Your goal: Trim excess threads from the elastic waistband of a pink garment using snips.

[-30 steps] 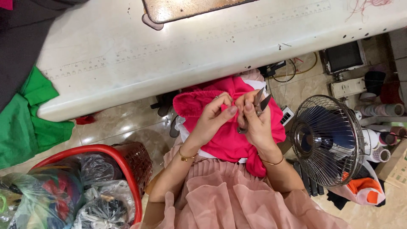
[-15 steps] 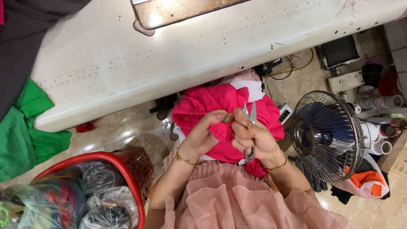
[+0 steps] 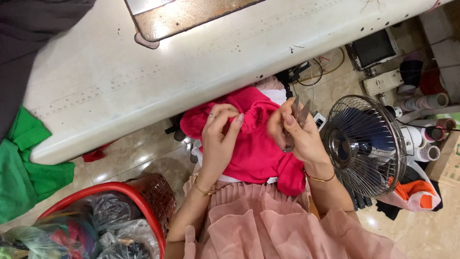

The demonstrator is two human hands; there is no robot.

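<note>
A bright pink garment (image 3: 258, 153) lies bunched in my lap, just below the edge of the white sewing table (image 3: 191, 72). My left hand (image 3: 219, 136) pinches a fold of the garment near its top edge, a ring on one finger. My right hand (image 3: 297, 136) holds small metal thread snips (image 3: 298, 112) with the blades pointing up, close to the same fold. Both wrists wear thin gold bracelets. A pale pink pleated skirt (image 3: 268, 225) covers my legs.
A metal floor fan (image 3: 366, 144) stands right of my right hand. A red basket (image 3: 143, 201) with plastic bags sits at lower left. Green cloth (image 3: 24, 168) hangs off the table's left end. Thread cones (image 3: 429, 153) and cables lie at right.
My hands and the garment shifted slightly left and up in view. The left hand took a new pinch on the fold. The right hand turned the snips, blades still up.
</note>
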